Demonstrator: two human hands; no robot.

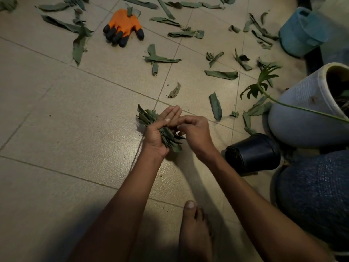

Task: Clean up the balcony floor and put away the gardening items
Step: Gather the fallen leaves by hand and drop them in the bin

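Bundle of leaves (160, 127): dry, curled green strips, gathered into a loose sheaf above the tiled floor (56, 120), near the middle of the view. Judged very light, papery and brittle; pieces would likely slip out of a slack hold or crumble under a hard squeeze, so the best hold is round the middle of the sheaf, where the strips overlap. The left hand (158, 135) has it there: thumb pressed over the top, fingers stretched underneath, tips of the leaves fanning out beyond the hand at both ends. The right hand (192, 129) sits just beside it, fingers curled in, touching the near end of the bundle; whether it pinches a leaf or only tucks one in cannot be told. Outward: many loose leaves (215, 108) lie scattered over the tiles ahead and to the right, well apart from the hands. An orange glove (122, 25) with black fingertips lies flat farther out. At right, a black pot (253, 152) on its side, a tilted white planter (306, 110) with a green stem trailing out, a blue container (302, 31) beyond. A bare foot (194, 233) at the bottom.
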